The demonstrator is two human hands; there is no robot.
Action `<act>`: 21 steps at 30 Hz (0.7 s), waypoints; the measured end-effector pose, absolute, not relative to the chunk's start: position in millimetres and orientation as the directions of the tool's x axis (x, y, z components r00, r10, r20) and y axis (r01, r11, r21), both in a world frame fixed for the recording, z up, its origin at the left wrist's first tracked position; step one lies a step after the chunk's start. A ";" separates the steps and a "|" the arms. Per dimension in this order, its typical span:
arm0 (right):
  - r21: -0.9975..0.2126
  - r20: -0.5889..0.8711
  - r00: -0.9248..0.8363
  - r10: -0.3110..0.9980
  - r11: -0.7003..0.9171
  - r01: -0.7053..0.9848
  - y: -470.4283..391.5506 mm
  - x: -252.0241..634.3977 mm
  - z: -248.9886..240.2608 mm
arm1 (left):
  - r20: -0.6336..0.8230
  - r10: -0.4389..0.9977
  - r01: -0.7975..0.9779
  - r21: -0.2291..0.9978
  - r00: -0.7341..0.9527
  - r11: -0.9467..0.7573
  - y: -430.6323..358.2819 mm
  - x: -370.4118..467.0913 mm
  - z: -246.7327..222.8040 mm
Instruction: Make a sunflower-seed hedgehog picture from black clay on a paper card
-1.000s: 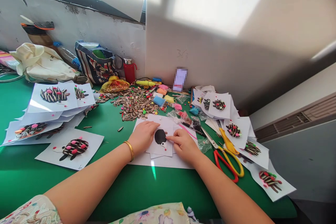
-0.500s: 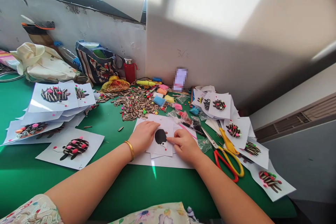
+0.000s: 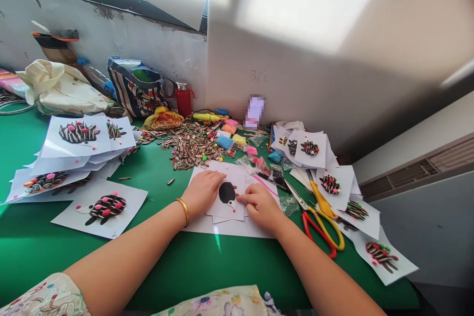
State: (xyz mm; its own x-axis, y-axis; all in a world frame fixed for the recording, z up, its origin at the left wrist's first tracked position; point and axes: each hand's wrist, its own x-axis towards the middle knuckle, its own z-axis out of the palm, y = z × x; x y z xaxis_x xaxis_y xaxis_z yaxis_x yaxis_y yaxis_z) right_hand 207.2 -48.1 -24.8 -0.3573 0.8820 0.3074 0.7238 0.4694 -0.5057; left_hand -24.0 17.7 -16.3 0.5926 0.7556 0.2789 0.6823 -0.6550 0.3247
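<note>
A pale wall (image 3: pixel 314 34), barred with sunlight and shadow, rises behind a green table (image 3: pixel 159 276) flanked by stacks of seed-studded hedgehog cards (image 3: pixel 55 150). A white sheet (image 3: pixel 237 229) lies on the near side of heaped sunflower seeds (image 3: pixel 192 145), left of red-and-yellow-handled scissors (image 3: pixel 322 227). A person's left hand (image 3: pixel 203 192) rests flat, fingers together, on a small white card (image 3: pixel 239 170) above the sheet; the right hand (image 3: pixel 262 207), fingers curled, points its index finger at the card's hedgehog (image 3: pixel 226 192). Whether it holds anything cannot be told. The animal's back is solid black, its face white, its nose (image 3: pixel 234 211) red.
</note>
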 end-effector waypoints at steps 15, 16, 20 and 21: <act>-0.581 0.299 -0.324 0.898 0.441 0.685 -48.8 206.3 -20.2 | 0.265 0.757 0.688 0.317 0.597 -0.653 17.5 -23.4 -15.3; -0.584 0.309 -0.309 0.899 0.436 0.684 -48.0 207.0 -20.2 | 0.265 0.756 0.687 0.316 0.599 -0.655 17.6 -23.5 -15.4; -0.557 0.302 -0.303 0.904 0.425 0.714 -46.6 207.2 -20.7 | 0.274 0.753 0.681 0.321 0.599 -0.658 17.5 -23.7 -16.0; -0.540 0.294 -0.316 0.902 0.429 0.724 -46.8 206.7 -20.8 | 0.277 0.753 0.680 0.325 0.597 -0.658 17.4 -23.8 -16.2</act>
State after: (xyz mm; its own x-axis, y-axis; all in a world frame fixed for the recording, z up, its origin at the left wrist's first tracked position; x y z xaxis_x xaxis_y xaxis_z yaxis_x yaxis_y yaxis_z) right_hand 206.7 -46.8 -20.8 -0.3157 0.9022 0.2939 0.7239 0.4292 -0.5401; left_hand -23.8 17.4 -16.2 0.5967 0.7532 0.2770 0.6797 -0.6578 0.3246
